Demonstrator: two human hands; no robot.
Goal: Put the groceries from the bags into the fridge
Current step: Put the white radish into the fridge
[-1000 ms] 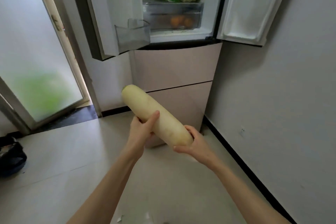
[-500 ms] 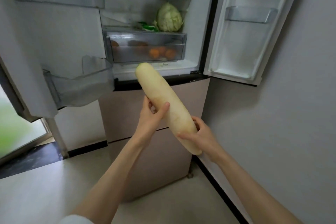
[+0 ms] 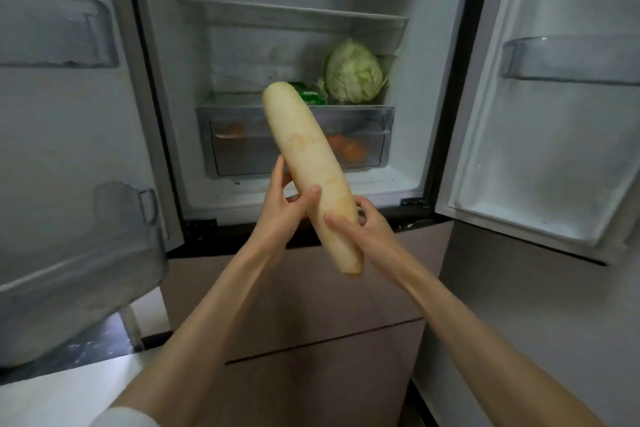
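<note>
Two doors of the fridge [image 3: 446,149] stand open. Already stowed: a cabbage [image 3: 353,71] above the drawer [image 3: 370,121], oranges [image 3: 353,151] inside it. The long white radish [image 3: 311,163] is not yet in, tilted before the drawer, left hand [image 3: 284,208] and right hand [image 3: 367,229] each wrapped around its lower half.

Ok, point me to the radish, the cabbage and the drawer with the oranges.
radish [image 3: 308,163]: head view, middle of its pale body above the hands.
cabbage [image 3: 353,73]: head view, centre of the leafy head.
drawer [image 3: 375,121]: head view, clear front panel, right part.
</note>
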